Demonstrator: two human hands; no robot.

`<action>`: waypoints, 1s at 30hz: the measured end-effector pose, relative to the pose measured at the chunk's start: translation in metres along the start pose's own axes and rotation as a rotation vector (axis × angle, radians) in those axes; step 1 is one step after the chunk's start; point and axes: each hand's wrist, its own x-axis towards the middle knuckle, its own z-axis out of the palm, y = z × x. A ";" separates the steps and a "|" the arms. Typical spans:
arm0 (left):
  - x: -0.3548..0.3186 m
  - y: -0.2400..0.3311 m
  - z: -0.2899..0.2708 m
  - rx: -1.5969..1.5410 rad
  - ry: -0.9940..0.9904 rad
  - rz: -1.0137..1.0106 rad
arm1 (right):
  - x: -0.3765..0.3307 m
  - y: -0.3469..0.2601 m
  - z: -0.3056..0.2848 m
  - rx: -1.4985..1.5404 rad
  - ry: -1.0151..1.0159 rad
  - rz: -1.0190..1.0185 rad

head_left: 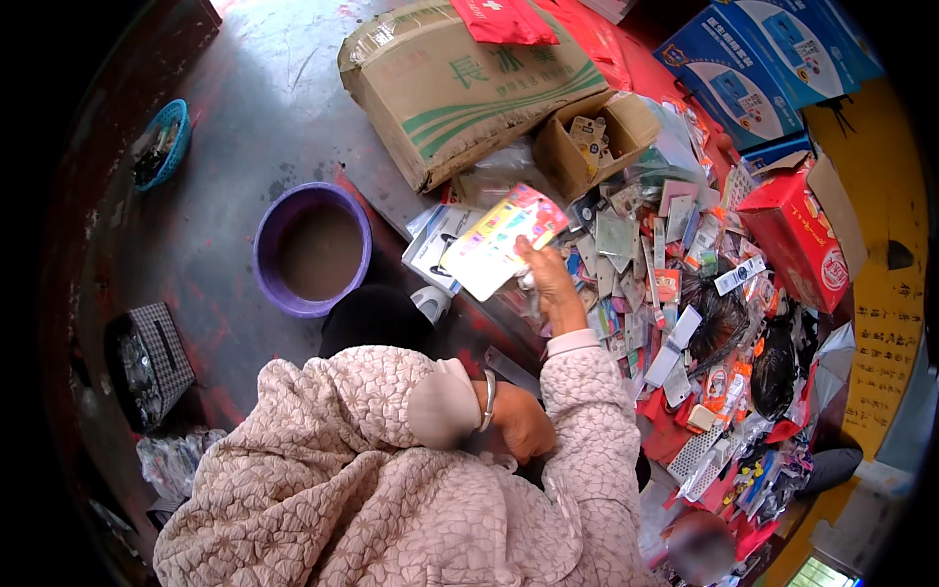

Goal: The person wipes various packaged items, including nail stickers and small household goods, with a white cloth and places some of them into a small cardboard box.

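Note:
My right hand [550, 286] reaches forward and pinches the lower corner of a flat, brightly printed packet [501, 240], white with pink, yellow and blue patches, held above the edge of a pile of small packaged goods [675, 284]. My left hand [520, 421], with a bangle at the wrist, lies curled close to my body against my right sleeve. Its fingers are hidden, so I cannot tell whether it holds anything. Both arms wear a quilted pink jacket.
A purple basin [313, 249] of murky water stands on the floor at the left. Behind the pile lie a large cardboard carton [460, 88] and a small open box [626, 122]. A red box [797, 235], blue boxes [763, 59] and black bags [773, 372] are on the right.

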 end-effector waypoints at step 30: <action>-0.004 -0.009 -0.012 -0.077 -0.093 -0.519 | -0.110 -0.059 -0.219 -0.278 0.412 -0.086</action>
